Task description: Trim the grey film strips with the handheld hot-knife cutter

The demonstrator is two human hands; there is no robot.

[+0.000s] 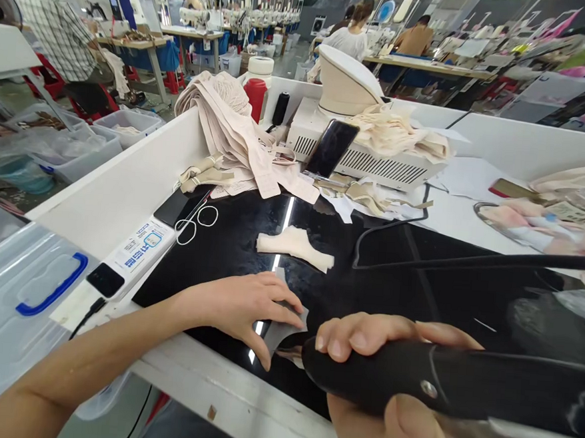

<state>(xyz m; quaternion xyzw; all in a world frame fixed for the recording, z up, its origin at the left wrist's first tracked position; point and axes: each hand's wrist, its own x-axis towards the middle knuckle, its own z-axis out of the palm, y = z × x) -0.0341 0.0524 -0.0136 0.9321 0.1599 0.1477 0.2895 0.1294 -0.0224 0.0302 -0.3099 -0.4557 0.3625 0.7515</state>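
Observation:
My left hand (246,306) lies flat, fingers spread, pressing a small grey fabric piece (285,328) onto the glossy black work surface (393,273). My right hand (386,386) is wrapped round the black handle of an iron-like tool (461,384) whose metal tip points at the grey piece beside my left fingers. A cream fabric piece (295,244) lies farther back on the black surface.
White scissors (195,219) and a dark phone (173,205) lie at left. Beige fabric pile (229,121), a propped phone (330,148) against a white machine (357,150), black cable (470,260), clear lidded bin (21,293) at left. People work at tables behind.

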